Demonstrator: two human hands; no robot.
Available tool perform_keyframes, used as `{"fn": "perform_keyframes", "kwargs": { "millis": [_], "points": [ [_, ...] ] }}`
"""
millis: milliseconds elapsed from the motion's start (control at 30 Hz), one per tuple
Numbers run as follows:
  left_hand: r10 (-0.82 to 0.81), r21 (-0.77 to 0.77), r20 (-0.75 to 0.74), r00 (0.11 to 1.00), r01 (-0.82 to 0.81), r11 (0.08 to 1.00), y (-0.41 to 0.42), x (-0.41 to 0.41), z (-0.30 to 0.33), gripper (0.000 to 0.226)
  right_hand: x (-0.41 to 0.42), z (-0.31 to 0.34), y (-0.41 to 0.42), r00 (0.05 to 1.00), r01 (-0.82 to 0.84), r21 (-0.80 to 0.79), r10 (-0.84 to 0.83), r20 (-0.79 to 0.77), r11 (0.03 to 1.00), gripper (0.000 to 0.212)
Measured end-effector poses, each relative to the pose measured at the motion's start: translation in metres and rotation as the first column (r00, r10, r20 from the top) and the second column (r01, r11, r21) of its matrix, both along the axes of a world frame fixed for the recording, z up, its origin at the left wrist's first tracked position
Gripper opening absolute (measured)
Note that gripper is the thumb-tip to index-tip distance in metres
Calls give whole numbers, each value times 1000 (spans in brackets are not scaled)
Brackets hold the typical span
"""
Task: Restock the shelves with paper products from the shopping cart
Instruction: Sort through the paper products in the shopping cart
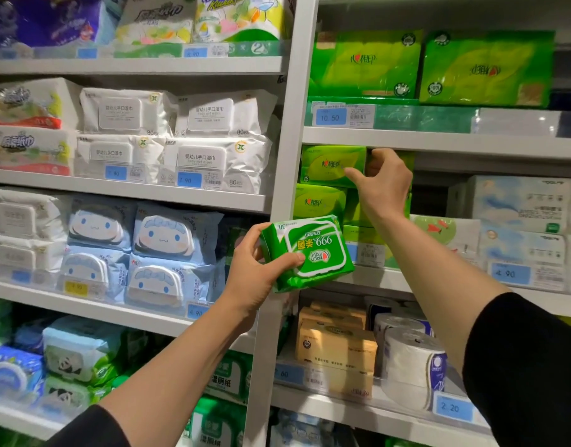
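My left hand (256,269) grips a green and white pack of wet wipes (310,251), held upside down in front of the white shelf upright. My right hand (382,180) reaches onto the right bay's middle shelf and grips a green tissue pack (390,162) that sits just right of another green tissue pack (332,164). More green packs (319,201) are stacked below them on the same shelf. Both forearms are bare with black sleeves pushed up.
White upright (290,156) divides two bays. Left bay holds white baby wipes (168,137), blue cartoon wipes (142,253) and panda packs (80,356). Right bay has large green tissue bundles (429,67) above, pale blue tissue packs (519,221), tan tissue packs (335,346) and toilet rolls (410,362) below.
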State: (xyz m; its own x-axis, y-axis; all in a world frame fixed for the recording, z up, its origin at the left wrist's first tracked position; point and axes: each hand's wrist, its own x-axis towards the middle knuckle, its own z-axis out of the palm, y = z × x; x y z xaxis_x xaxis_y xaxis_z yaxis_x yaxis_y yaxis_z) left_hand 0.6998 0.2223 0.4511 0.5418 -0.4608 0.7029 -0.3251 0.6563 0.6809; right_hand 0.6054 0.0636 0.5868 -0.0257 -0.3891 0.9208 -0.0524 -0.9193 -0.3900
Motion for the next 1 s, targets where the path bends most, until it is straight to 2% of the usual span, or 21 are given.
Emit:
{"fn": "perform_keyframes", "kwargs": {
  "millis": [167,333,400,533,700,833,1000],
  "points": [
    [-51,-1,10,999,51,999,-10,-10,-4,45,-22,-22,-2,999,-15,-19,16,37,1000,44],
    [-145,56,-33,989,147,988,-36,-31,-9,58,-63,-63,-24,1000,-4,-2,4,-5,1000,40],
    [-193,87,-54,980,197,977,-52,-43,-16,57,-86,-77,-35,999,22,23,-22,-32,999,38],
    [-247,138,-42,968,251,958,-81,-70,-36,44,-136,-104,-56,992,120,77,-116,-53,990,29],
    [-292,200,-45,955,295,934,-118,-99,-66,41,-202,-145,-84,970,241,178,-232,-72,954,22],
    [-351,268,-78,933,359,894,-148,-125,-86,41,-254,-181,-112,933,358,265,-337,-123,895,14],
    [-399,325,-145,905,424,845,-184,-160,-101,42,-318,-226,-149,866,499,344,-460,-195,795,17]
  ]
}}
